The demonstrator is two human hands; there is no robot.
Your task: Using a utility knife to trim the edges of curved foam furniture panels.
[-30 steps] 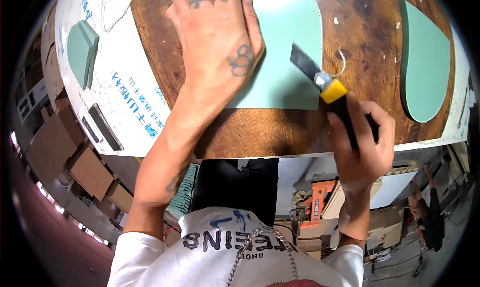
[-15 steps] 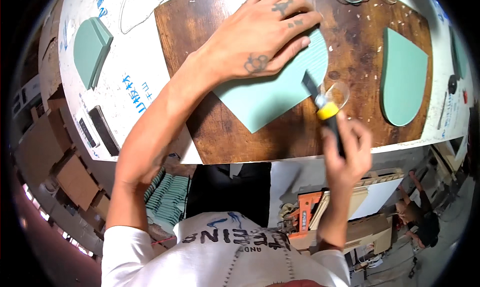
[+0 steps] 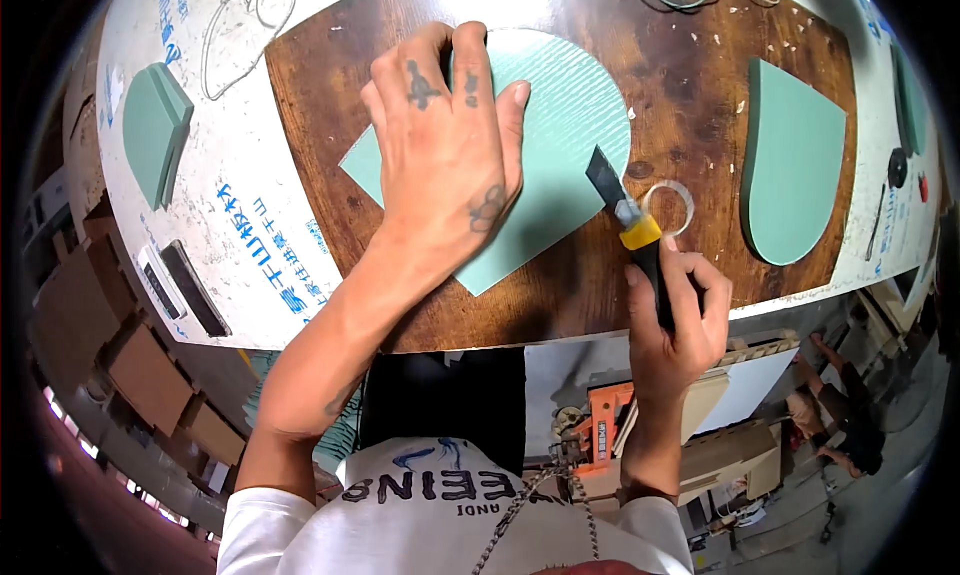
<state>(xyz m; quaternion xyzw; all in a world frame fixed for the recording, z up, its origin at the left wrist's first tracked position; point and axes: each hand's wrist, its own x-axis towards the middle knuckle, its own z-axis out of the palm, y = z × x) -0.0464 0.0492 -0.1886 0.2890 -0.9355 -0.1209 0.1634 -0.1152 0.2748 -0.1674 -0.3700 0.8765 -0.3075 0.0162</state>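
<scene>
My left hand (image 3: 440, 140) lies across a pale green panel (image 3: 555, 185) with one rounded end, its fingers bent and its thumb spread to the side. Fine ridges catch the light on the panel's far part. In my right hand (image 3: 680, 315) is a utility knife (image 3: 645, 240) with a black and yellow handle. Its dark blade points away from me, its tip over or touching the panel's right edge; I cannot tell which. Beside the knife's collar is a thin, clear ring (image 3: 690, 210); whether it is attached to the knife cannot be made out.
Under the panel lies a dark brown wooden board (image 3: 690, 105) scattered with pale scraps. Another green panel (image 3: 795, 170) rests on its right side. Stacked green pieces (image 3: 155, 135) and a black bar (image 3: 195, 290) sit left on the white table (image 3: 225, 160). A person (image 3: 850, 415) is low at right.
My left hand has slid left across the green panel and turned, baring more of its rounded end. The knife stays near the panel's right edge. The whole view has shifted slightly.
</scene>
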